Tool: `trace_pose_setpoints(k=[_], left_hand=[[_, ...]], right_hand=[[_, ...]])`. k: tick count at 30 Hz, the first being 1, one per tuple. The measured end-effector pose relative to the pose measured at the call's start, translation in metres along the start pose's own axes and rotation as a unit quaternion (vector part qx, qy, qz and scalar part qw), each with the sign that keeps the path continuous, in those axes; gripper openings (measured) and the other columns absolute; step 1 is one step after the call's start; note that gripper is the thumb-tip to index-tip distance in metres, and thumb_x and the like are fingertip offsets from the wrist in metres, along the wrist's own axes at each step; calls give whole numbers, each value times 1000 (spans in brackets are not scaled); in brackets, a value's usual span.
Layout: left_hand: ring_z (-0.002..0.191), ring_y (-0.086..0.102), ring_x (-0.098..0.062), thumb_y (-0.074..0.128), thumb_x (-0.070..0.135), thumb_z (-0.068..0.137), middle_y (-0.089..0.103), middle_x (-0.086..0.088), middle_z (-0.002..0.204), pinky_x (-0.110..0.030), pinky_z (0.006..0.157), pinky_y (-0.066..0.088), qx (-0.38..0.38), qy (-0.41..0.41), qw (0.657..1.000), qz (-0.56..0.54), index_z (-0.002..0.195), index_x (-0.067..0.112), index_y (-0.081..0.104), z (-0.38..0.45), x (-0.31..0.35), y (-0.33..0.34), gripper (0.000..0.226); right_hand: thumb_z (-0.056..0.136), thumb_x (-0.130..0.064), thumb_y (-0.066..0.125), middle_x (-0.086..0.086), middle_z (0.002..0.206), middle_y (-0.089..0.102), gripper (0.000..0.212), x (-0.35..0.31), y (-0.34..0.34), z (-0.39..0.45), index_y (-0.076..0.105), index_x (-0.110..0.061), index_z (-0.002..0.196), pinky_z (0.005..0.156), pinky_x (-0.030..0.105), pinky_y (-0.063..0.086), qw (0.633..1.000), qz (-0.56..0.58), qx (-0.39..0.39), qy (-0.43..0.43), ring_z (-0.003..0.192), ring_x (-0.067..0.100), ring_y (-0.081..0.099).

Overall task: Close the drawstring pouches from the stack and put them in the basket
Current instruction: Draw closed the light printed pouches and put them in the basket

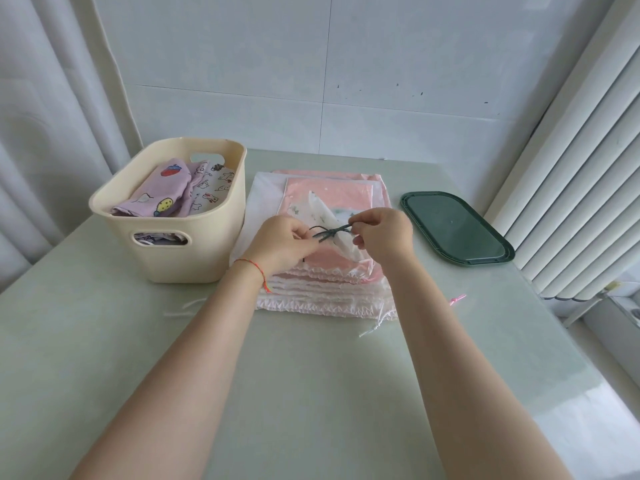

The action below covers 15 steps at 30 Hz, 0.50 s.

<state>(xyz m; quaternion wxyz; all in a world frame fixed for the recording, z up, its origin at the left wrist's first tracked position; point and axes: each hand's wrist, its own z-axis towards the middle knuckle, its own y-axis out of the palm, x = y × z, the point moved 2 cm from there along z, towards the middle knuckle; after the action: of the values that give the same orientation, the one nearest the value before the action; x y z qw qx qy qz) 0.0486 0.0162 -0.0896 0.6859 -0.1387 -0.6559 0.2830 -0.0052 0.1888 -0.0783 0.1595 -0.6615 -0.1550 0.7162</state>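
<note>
Both hands work above the stack of pouches (323, 282), mid-worktop. Left hand (282, 242) pinches one end of the dark green drawstring (330, 232), fingers curled round it; right hand (382, 233) pinches the other end, thumb and forefinger closed on the cord. The cord runs between the two hands, knotted or crossed near its middle; cannot tell which.

The white printed pouch (323, 216) hangs from that cord, between and just behind the hands, its gathered mouth at the cord and its body tilted up over the stack. Lower right corner of it shows under the right hand.

The stack is pink and white pouches, flat, ruffled edges facing the person, white cords trailing off its near corners onto the worktop (311, 393).

Cream basket (173, 244) sits just left of the stack, touching or nearly touching it. Inside: a lilac pouch with fruit print (159, 197) and a white pouch with animal print (211, 188), side by side.

Dark green tray (457, 233) lies flat to the right of the stack, apart from it. Small pink cord scrap (457, 299) on the worktop near the right forearm. Red string bracelet (256, 270) on the left wrist.
</note>
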Motion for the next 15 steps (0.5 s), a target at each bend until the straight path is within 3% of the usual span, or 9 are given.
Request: trace_pose_setpoints(k=[5, 7, 10, 15], left_hand=[[64, 50, -21, 76, 42, 64, 57, 0, 68, -31, 62, 43, -34, 11, 988, 149, 57, 14, 57, -4, 4, 3, 34], [70, 57, -19, 74, 35, 65, 61, 4, 73, -31, 69, 48, 8, 32, 992, 119, 60, 19, 64, -3, 3, 0, 20], [70, 55, -10, 76, 16, 74, 60, 7, 72, -17, 66, 42, 44, 38, 998, 34, 71, 17, 74, 1, 2, -3, 4], [60, 42, -10, 67, 11, 76, 57, -15, 65, -18, 55, 35, 8, 29, 995, 95, 61, -3, 63, 2, -3, -3, 21]], right_hand=[[92, -4, 55, 5, 80, 70, 18, -1, 5, 1, 71, -10, 93, 63, 30, 56, 998, -55, -5, -24, 63, 14, 65], [94, -5, 51, 5, 81, 69, 18, 0, 5, 2, 68, -9, 97, 59, 26, 54, 998, -51, -16, -19, 58, 10, 62], [95, -10, 54, 2, 77, 69, 12, 2, 3, 4, 66, -8, 96, 52, 22, 51, 998, -50, -5, -22, 54, 6, 62], [92, -12, 56, -1, 77, 70, 18, 4, 7, 2, 62, -22, 78, 69, 38, 59, 996, -73, 30, -43, 74, 19, 69]])
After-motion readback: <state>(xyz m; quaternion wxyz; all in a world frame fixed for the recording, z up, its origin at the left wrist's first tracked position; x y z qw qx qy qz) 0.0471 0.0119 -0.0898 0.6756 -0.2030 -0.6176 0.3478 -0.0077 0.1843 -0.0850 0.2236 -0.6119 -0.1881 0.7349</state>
